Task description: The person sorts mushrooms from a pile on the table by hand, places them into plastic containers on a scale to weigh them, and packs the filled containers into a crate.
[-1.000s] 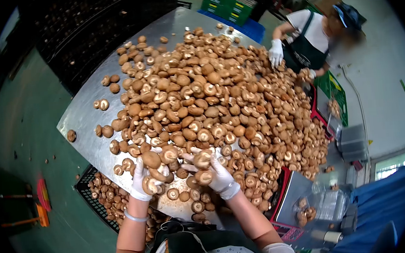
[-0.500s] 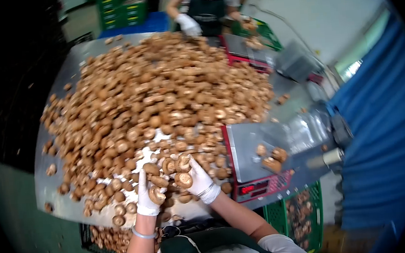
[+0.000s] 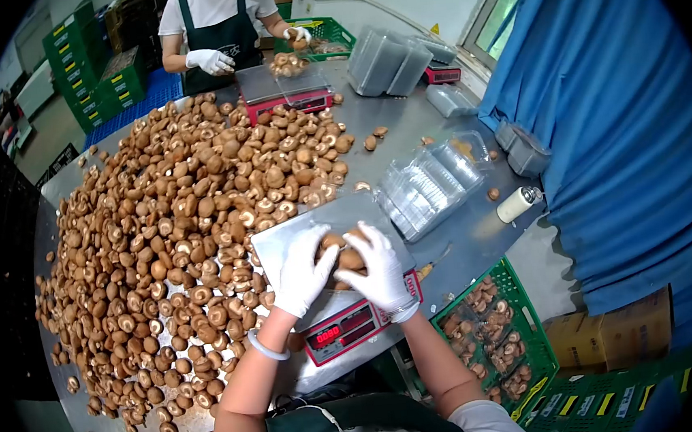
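Hands shifted from mushroom pile (image 3: 158,270) to scale (image 3: 279,247); load now at weighing point | left hand (image 3: 306,273), right hand (image 3: 376,269): fingers half-curled about mushrooms (image 3: 350,259), grip can't tell | mushrooms between hands, over scale

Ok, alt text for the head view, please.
White-gloved left hand and right hand cup brown mushrooms over a digital scale. A large mushroom pile lies left on the metal table; clear trays sit right, and a co-worker stands beyond.

Scale (image 3: 345,330): my gloved left hand (image 3: 306,276) and right hand (image 3: 379,272) arch over mushrooms (image 3: 351,259) here.
Table (image 3: 364,162): a mushroom heap (image 3: 191,204) sprawls beside.
Co-worker (image 3: 222,39): stands opposite me, aproned.
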A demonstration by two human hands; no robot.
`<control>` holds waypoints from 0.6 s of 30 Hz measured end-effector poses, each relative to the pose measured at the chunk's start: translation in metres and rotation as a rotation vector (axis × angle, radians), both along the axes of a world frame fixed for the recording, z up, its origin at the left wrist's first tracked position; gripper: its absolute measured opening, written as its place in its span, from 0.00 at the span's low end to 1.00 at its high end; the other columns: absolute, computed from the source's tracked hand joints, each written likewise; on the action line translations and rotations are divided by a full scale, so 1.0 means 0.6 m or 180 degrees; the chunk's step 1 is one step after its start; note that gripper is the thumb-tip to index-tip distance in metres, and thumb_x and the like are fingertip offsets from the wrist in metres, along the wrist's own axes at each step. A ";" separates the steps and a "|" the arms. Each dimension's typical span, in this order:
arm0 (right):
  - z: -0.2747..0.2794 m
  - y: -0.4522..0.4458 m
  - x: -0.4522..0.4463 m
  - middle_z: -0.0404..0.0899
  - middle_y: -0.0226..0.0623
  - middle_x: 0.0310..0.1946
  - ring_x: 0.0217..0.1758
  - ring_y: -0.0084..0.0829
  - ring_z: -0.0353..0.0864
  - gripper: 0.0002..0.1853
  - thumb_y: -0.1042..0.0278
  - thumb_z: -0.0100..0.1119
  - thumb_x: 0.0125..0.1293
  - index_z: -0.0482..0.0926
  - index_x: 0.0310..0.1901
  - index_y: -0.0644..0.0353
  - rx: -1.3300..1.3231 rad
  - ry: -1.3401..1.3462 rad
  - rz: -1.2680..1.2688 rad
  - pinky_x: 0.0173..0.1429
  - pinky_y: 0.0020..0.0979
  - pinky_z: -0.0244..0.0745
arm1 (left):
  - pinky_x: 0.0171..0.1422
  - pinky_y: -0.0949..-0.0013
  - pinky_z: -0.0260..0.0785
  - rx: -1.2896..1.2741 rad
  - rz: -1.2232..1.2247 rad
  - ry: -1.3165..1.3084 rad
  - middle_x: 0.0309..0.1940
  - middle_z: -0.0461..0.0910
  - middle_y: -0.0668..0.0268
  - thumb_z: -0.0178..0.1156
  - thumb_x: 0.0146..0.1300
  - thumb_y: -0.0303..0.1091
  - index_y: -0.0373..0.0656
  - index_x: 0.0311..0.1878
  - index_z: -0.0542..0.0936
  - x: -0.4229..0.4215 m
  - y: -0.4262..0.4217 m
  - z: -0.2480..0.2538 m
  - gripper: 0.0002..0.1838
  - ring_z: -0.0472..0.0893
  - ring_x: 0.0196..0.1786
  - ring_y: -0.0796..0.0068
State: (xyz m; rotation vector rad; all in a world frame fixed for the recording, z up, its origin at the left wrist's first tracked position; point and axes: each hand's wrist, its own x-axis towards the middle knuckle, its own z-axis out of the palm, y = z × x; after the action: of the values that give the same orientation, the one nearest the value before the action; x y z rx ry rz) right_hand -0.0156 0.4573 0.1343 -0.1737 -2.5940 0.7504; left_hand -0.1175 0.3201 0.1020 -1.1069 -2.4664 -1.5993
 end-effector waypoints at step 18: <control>-0.017 0.160 0.030 0.73 0.44 0.56 0.61 0.41 0.70 0.19 0.66 0.52 0.65 0.73 0.57 0.61 -0.0986 0.0173 0.0390 0.65 0.36 0.62 | 0.67 0.59 0.60 -0.0475 0.0935 0.0330 0.58 0.74 0.54 0.55 0.63 0.30 0.41 0.58 0.74 0.070 -0.088 0.000 0.20 0.69 0.64 0.54</control>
State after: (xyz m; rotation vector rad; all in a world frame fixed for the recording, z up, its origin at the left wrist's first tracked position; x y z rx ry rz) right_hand 0.0027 0.5534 0.1239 -0.0855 -2.4410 1.1833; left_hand -0.0753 0.2670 0.1018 -0.7696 -2.5671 -1.2648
